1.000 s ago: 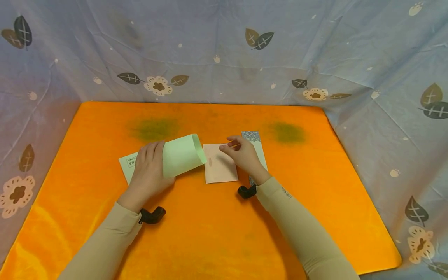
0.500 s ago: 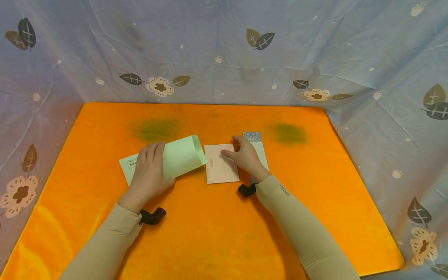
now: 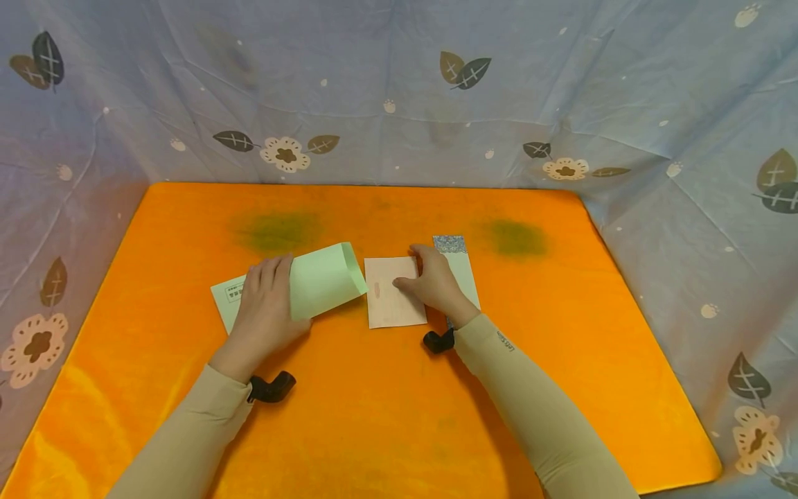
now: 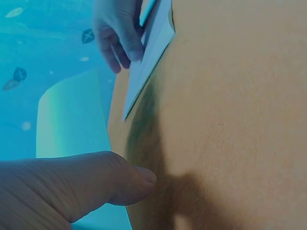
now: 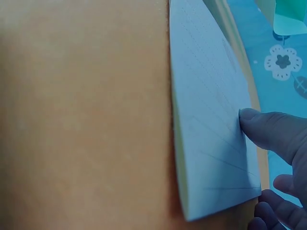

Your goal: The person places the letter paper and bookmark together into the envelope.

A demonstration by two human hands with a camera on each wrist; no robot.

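Observation:
My left hand [image 3: 264, 308] grips a pale green envelope [image 3: 321, 281] across its middle. The envelope's mouth gapes toward the right, and printed writing shows at its left end. Just right of that mouth lies a folded sheet of pale pink lined paper [image 3: 389, 305]. My right hand [image 3: 439, 281] is over the sheet's right side, its thumb [image 5: 254, 124] touching the top face. The other fingers are near a corner of the sheet in the right wrist view; whether any reach underneath cannot be told. In the left wrist view, my left thumb [image 4: 124, 179] lies along the envelope.
Partly hidden beneath my right hand and wrist is a white paper strip [image 3: 464, 274] with blue-grey patterned ends. An orange cloth [image 3: 374, 416] covers the table. Patterned curtains [image 3: 386, 69] hang behind it and at both sides.
My right hand has lowered onto the sheet's right side, with thumb and fingers spread wider apart than before. The left hand and the envelope have stayed nearly still.

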